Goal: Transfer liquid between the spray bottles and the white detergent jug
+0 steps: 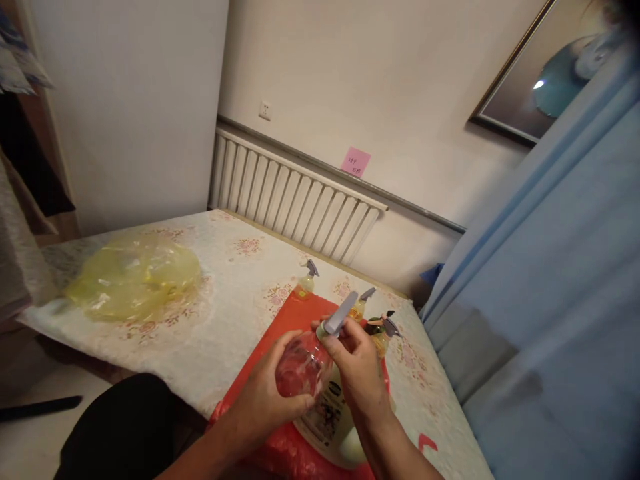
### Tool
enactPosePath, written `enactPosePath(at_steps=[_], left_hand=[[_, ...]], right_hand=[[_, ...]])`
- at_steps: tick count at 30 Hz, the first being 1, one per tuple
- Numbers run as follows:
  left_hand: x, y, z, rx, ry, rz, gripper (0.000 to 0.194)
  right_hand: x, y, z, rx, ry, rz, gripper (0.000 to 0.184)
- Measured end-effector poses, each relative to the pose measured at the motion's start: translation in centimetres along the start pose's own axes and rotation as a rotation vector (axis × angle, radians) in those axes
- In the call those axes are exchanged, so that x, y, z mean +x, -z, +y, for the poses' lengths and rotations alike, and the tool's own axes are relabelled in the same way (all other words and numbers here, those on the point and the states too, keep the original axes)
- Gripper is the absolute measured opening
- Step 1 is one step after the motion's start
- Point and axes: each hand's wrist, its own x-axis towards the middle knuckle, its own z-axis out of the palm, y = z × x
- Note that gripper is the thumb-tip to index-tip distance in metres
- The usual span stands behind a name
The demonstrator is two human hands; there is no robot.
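A clear spray bottle (303,365) with a grey trigger head is held up in front of me, tilted, the red below showing through it. My left hand (273,383) wraps round its body. At the neck, the fingers of my right hand (357,363) close on the grey trigger head (341,313). Under both hands lies a large pale jug (325,417) with a printed label, on a red plastic bag (273,340). My right forearm covers part of the jug.
More spray bottles stand on the table behind the bag: one (306,281) at the back, others (383,339) to the right. A yellow plastic bag (135,277) lies on the flowered tablecloth (235,293). A black chair (123,430) is at lower left, a blue curtain (545,287) at right, a radiator (295,200) behind.
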Motion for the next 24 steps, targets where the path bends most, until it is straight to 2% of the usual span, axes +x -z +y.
enactPosePath(at_steps=[2, 4, 9, 15, 21, 24], left_hand=[[0.0, -0.1, -0.1, -0.021, 0.000, -0.005, 0.079], [-0.1, -0.2, -0.1, -0.039, -0.002, -0.003, 0.080], [0.0, 0.1, -0.1, -0.035, 0.015, -0.002, 0.079], [0.0, -0.1, -0.4, -0.073, -0.003, 0.001, 0.079], [0.1, -0.1, -0.6, -0.072, 0.000, 0.023, 0.079], [0.1, -0.1, -0.7, -0.070, -0.011, 0.044, 0.079]], right_hand=[[0.0, -0.3, 0.3, -0.040, 0.027, 0.093, 0.017], [-0.1, -0.5, 0.2, -0.055, 0.033, 0.126, 0.017], [-0.5, -0.3, -0.5, -0.032, 0.006, -0.023, 0.025], [-0.6, -0.9, 0.5, -0.042, -0.001, 0.147, 0.015], [-0.9, -0.9, -0.1, -0.044, 0.026, 0.039, 0.017], [-0.8, -1.3, 0.1, -0.024, 0.017, 0.076, 0.017]])
